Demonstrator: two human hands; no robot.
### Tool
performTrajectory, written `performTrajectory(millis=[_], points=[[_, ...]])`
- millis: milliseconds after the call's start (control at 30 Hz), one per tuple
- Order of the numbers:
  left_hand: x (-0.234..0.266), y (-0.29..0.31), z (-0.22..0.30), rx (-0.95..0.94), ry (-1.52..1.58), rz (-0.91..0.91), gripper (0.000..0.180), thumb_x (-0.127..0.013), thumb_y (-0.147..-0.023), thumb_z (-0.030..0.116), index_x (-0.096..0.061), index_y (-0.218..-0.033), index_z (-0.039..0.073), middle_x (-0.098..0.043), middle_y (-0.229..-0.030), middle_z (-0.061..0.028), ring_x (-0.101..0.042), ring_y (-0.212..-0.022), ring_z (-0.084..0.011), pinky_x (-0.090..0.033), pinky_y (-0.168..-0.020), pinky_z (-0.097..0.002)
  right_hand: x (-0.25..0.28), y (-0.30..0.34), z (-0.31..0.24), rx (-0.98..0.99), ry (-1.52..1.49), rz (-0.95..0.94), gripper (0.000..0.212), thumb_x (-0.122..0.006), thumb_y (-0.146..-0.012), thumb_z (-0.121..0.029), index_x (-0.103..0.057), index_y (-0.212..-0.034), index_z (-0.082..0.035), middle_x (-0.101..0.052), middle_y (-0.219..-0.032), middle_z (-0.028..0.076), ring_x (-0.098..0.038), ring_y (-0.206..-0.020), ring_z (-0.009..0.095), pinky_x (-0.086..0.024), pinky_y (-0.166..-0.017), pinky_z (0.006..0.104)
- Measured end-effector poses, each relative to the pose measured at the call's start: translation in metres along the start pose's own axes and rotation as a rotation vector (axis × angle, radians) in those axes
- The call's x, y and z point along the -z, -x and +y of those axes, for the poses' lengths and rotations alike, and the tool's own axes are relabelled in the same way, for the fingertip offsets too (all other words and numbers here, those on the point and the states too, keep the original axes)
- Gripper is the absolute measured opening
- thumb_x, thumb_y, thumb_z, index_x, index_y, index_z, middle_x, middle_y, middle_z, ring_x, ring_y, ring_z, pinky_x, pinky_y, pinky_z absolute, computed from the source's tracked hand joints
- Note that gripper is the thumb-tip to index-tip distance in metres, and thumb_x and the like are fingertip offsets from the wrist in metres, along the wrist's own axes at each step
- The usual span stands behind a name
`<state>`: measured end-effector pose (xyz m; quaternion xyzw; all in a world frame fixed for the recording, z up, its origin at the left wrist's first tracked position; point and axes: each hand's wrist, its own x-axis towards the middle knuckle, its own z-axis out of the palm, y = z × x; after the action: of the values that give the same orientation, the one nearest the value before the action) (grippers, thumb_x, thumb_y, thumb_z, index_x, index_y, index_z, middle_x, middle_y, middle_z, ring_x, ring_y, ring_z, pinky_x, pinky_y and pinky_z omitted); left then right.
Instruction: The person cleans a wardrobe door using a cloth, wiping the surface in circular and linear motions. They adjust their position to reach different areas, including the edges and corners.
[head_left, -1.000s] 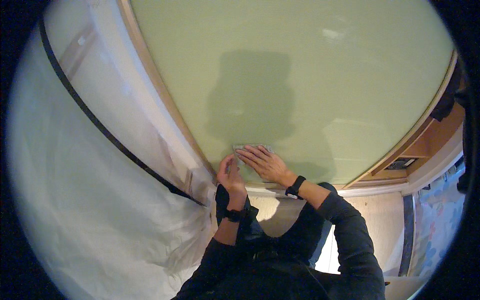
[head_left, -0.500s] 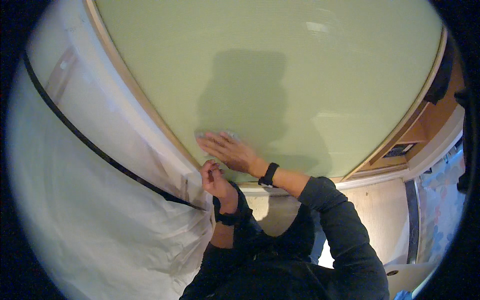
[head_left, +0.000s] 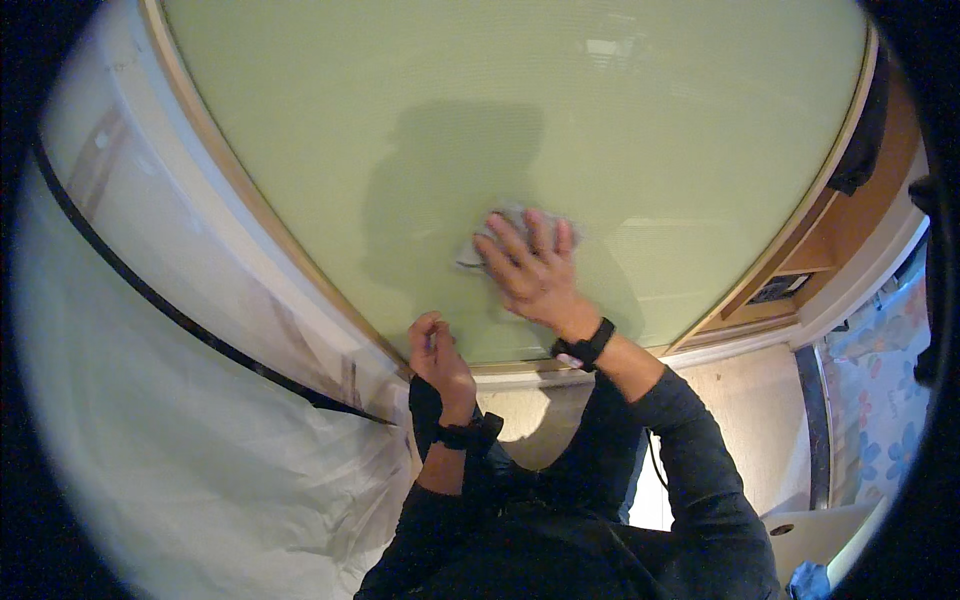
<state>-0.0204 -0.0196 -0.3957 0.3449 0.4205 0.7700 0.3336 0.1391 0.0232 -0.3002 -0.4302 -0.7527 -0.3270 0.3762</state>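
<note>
The gray cloth (head_left: 517,214) lies on the pale green surface (head_left: 700,130), under the right hand (head_left: 540,285); from the left, the left hand (head_left: 442,368) is loosely curled at the near-left corner, well apart from the cloth (whether its fingers close on anything, I cannot tell); the right hand lies flat, its fingers spread apart over the cloth rather than clamped on it; a wiping stroke seems to be in hand; a further one would likely call for even palm pressure, so that the cloth's loose edge does not fold under. The white sheet (head_left: 200,420) lies left of the left hand, with the wooden frame (head_left: 202,118) nearer to it; the widest room is beyond the right hand's fingertips; rightward of that hand, bare green runs to the frame's far side, with shelf compartments (head_left: 810,250) past it.
</note>
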Motion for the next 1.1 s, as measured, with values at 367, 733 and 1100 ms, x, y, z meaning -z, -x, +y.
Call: performTrajectory(millis=[367,733,1100], points=[[0.0,-0.001,-0.022,-0.087,-0.096,-0.019,0.019,-0.057,-0.088,-0.003,-0.063,-0.104,0.005,-0.059,-0.105,-0.0019,-0.054,-0.092,-0.0114,-0.045,-0.076,-0.0244,-0.027,0.11,0.023,0.232,0.102,-0.125,0.051,-0.064,-0.082,-0.022,-0.059,-0.133,-0.023,-0.041,-0.151,-0.003,-0.024,-0.146,0.028,-0.008,-0.119,0.0515],[-0.013,0.005,-0.005,-0.068,-0.165,-0.051,0.015,-0.058,-0.089,-0.001,-0.063,-0.103,0.005,-0.061,-0.104,-0.0025,-0.054,-0.088,-0.0112,-0.045,-0.071,-0.0239,-0.02,0.013,-0.008,0.086,0.048,0.022,0.057,-0.058,-0.082,-0.023,-0.054,-0.139,-0.024,-0.041,-0.152,0.0,-0.027,-0.145,0.027,-0.012,-0.117,0.0547],[-0.039,0.016,-0.02,-0.099,-0.088,-0.152,0.01,-0.057,-0.09,0.0,-0.06,-0.098,0.005,-0.059,-0.108,-0.0026,-0.052,-0.091,-0.0101,-0.044,-0.072,-0.0228,-0.001,0.035,0.012,0.048,-0.013,-0.077,0.054,-0.059,-0.082,-0.024,-0.056,-0.136,-0.024,-0.041,-0.152,-0.003,-0.031,-0.142,0.026,-0.013,-0.117,0.0515]])
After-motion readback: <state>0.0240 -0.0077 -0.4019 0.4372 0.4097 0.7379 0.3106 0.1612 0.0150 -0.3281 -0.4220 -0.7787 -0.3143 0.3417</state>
